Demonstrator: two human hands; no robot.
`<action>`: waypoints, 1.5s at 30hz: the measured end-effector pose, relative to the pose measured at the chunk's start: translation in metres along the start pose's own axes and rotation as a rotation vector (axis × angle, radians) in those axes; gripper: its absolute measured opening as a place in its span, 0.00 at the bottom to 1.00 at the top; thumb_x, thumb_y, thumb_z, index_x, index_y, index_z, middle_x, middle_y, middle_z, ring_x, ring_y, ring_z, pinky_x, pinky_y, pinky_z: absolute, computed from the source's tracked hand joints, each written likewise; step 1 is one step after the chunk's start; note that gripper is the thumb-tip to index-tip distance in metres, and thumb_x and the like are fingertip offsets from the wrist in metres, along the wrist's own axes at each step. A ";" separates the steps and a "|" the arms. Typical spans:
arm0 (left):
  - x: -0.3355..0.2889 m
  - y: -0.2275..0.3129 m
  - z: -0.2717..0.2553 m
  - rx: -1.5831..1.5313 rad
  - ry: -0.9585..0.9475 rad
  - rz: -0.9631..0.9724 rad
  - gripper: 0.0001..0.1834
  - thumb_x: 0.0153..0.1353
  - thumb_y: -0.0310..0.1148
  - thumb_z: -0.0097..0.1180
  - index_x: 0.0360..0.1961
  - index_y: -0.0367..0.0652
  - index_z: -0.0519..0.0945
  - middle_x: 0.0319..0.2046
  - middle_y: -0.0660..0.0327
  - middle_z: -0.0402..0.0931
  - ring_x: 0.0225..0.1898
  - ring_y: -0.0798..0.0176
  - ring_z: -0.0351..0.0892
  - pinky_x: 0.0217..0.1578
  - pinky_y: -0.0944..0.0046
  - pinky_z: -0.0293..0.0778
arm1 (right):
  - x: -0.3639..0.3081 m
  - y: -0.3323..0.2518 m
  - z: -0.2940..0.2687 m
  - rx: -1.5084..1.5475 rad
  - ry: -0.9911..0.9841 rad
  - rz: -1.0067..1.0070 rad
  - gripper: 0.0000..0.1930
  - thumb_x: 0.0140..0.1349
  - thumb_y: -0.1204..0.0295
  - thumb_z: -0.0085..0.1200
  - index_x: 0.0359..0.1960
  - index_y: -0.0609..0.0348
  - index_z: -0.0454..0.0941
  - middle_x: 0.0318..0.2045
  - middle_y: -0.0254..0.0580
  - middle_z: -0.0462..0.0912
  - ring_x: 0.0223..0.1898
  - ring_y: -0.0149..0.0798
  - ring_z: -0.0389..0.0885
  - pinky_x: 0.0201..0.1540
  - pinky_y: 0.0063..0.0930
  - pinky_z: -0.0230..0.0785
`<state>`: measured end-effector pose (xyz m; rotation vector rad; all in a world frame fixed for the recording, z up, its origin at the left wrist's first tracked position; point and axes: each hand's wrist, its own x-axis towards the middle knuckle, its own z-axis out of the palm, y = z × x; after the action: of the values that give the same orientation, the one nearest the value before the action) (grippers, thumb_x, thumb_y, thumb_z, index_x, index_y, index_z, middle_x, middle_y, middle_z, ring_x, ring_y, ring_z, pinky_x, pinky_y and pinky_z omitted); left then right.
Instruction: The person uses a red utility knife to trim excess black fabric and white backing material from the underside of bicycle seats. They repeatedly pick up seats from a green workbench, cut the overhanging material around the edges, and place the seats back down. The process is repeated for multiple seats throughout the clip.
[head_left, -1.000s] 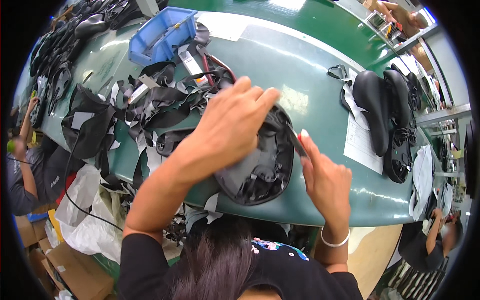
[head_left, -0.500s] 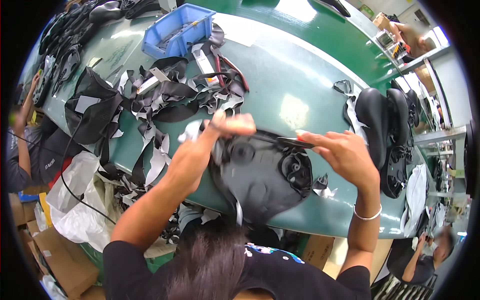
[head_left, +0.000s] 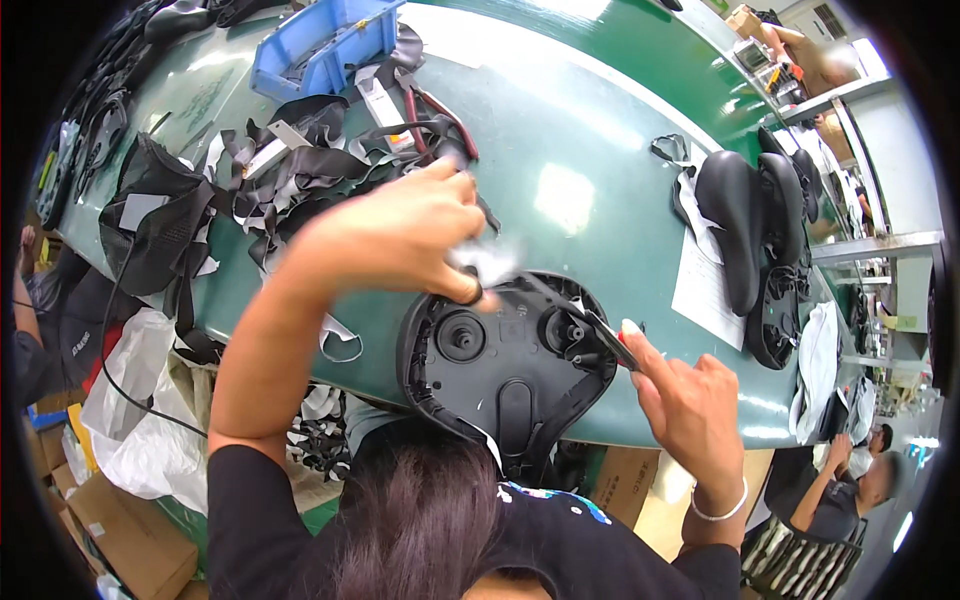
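Note:
A bike saddle [head_left: 470,370] lies underside up at the table's near edge, its black plastic base and round mounts showing. At its far rim my left hand [head_left: 425,225] is closed, pinching a blurred black-and-white strip of trim [head_left: 490,262]. A dark length of that strip seems to run along the rim toward the right. My right hand [head_left: 685,405] grips a slim, dark knife-like tool [head_left: 610,342] with a red part, its tip at the saddle's right far rim. The exact kind of tool is hard to make out.
Cut-off scraps [head_left: 320,165] and red-handled pliers [head_left: 440,115] lie at the left, below a blue bin [head_left: 325,50]. Finished saddles [head_left: 730,225] stand at the right beside a paper sheet [head_left: 705,295]. A plastic bag [head_left: 150,410] hangs at the table's left. Other people work farther off.
The saddle, blurred before, now shows its underside sharply. My left hand has moved up and over the far rim with the strip; my right hand has dropped slightly, its tool now slanting down to the right.

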<state>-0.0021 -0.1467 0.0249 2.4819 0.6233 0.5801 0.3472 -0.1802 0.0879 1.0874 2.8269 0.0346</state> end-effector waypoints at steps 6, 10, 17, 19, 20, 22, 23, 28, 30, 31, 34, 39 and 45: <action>0.102 0.025 0.047 -0.694 0.175 -0.165 0.16 0.68 0.41 0.47 0.36 0.36 0.77 0.29 0.55 0.77 0.34 0.63 0.78 0.36 0.64 0.73 | -0.011 0.023 0.025 0.149 0.075 0.023 0.26 0.55 0.72 0.57 0.59 0.45 0.72 0.14 0.35 0.70 0.13 0.39 0.63 0.24 0.31 0.57; 0.115 0.041 0.029 -0.715 0.875 -0.380 0.17 0.71 0.40 0.40 0.41 0.35 0.75 0.22 0.62 0.73 0.19 0.70 0.72 0.22 0.70 0.70 | -0.047 -0.002 0.043 0.234 0.109 0.178 0.25 0.56 0.73 0.56 0.59 0.50 0.71 0.15 0.38 0.72 0.13 0.41 0.65 0.22 0.33 0.58; 0.068 0.061 -0.012 0.316 1.570 -0.506 0.10 0.56 0.31 0.60 0.36 0.36 0.78 0.31 0.56 0.80 0.31 0.67 0.77 0.34 0.65 0.72 | -0.087 -0.050 0.065 1.025 0.116 0.698 0.26 0.62 0.72 0.54 0.63 0.59 0.64 0.32 0.50 0.84 0.25 0.43 0.83 0.29 0.31 0.73; 0.080 0.055 0.020 -0.209 1.170 -0.450 0.20 0.55 0.38 0.63 0.43 0.35 0.76 0.34 0.51 0.81 0.33 0.61 0.80 0.36 0.62 0.73 | -0.079 -0.034 0.057 1.177 0.087 0.771 0.27 0.61 0.73 0.56 0.63 0.59 0.65 0.36 0.49 0.84 0.25 0.40 0.83 0.30 0.30 0.73; 0.067 0.049 0.032 -0.038 0.695 -0.584 0.27 0.54 0.46 0.63 0.49 0.37 0.73 0.33 0.49 0.81 0.34 0.53 0.80 0.37 0.59 0.73 | -0.076 -0.021 0.064 1.118 0.286 0.789 0.25 0.59 0.74 0.58 0.59 0.61 0.68 0.34 0.43 0.83 0.26 0.31 0.80 0.31 0.26 0.72; 0.043 0.039 0.058 -0.011 -0.119 -0.870 0.41 0.49 0.59 0.63 0.54 0.37 0.71 0.34 0.41 0.79 0.41 0.36 0.78 0.43 0.49 0.72 | -0.073 0.014 0.072 1.108 0.477 0.940 0.19 0.55 0.75 0.62 0.48 0.62 0.74 0.28 0.31 0.78 0.26 0.19 0.72 0.29 0.19 0.68; 0.037 0.035 0.076 -0.214 0.133 -0.886 0.33 0.54 0.53 0.62 0.50 0.36 0.74 0.32 0.46 0.80 0.36 0.45 0.81 0.40 0.55 0.73 | -0.059 0.034 0.068 1.116 0.687 0.902 0.14 0.55 0.74 0.61 0.41 0.62 0.74 0.25 0.28 0.75 0.23 0.20 0.68 0.26 0.18 0.63; 0.052 -0.012 0.044 -0.673 0.820 -0.883 0.13 0.67 0.40 0.50 0.37 0.39 0.76 0.35 0.66 0.76 0.32 0.74 0.73 0.33 0.69 0.70 | -0.056 0.166 0.104 0.962 0.805 0.948 0.14 0.57 0.70 0.59 0.43 0.59 0.73 0.31 0.30 0.73 0.30 0.22 0.68 0.31 0.18 0.61; 0.083 -0.014 0.031 -0.688 0.924 -1.019 0.11 0.67 0.37 0.47 0.35 0.42 0.76 0.30 0.64 0.75 0.27 0.72 0.74 0.28 0.69 0.69 | -0.047 0.180 0.107 1.191 0.834 0.998 0.17 0.56 0.70 0.60 0.46 0.60 0.75 0.34 0.33 0.75 0.34 0.25 0.70 0.35 0.20 0.64; 0.091 -0.018 0.028 -0.453 0.777 -1.176 0.10 0.67 0.36 0.47 0.35 0.42 0.77 0.27 0.64 0.75 0.25 0.70 0.76 0.28 0.67 0.71 | -0.040 0.180 0.106 1.298 0.888 1.029 0.17 0.55 0.69 0.60 0.46 0.60 0.75 0.36 0.34 0.76 0.35 0.27 0.72 0.37 0.22 0.65; 0.110 0.012 0.042 0.056 -0.290 -0.506 0.15 0.62 0.41 0.52 0.35 0.40 0.83 0.32 0.52 0.82 0.34 0.52 0.82 0.40 0.58 0.76 | -0.045 0.202 0.106 0.782 0.681 0.867 0.21 0.54 0.69 0.61 0.49 0.60 0.75 0.42 0.38 0.77 0.42 0.32 0.75 0.43 0.25 0.68; 0.169 0.009 0.042 -0.139 0.119 -0.364 0.13 0.60 0.38 0.56 0.34 0.37 0.81 0.30 0.52 0.80 0.33 0.51 0.80 0.36 0.59 0.75 | 0.008 0.208 0.041 1.577 0.957 0.725 0.25 0.60 0.73 0.57 0.60 0.55 0.68 0.48 0.49 0.76 0.44 0.43 0.81 0.48 0.30 0.73; 0.214 -0.059 0.107 -0.189 0.486 -0.392 0.13 0.62 0.37 0.55 0.33 0.35 0.79 0.27 0.58 0.76 0.27 0.64 0.75 0.31 0.65 0.71 | 0.070 0.304 0.078 1.854 1.483 0.802 0.20 0.57 0.76 0.60 0.52 0.50 0.73 0.46 0.35 0.74 0.45 0.47 0.78 0.46 0.47 0.78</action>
<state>0.2056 -0.0283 -0.0334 1.9699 1.1472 1.0357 0.5068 0.0909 0.0225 -0.9324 -0.4827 0.9411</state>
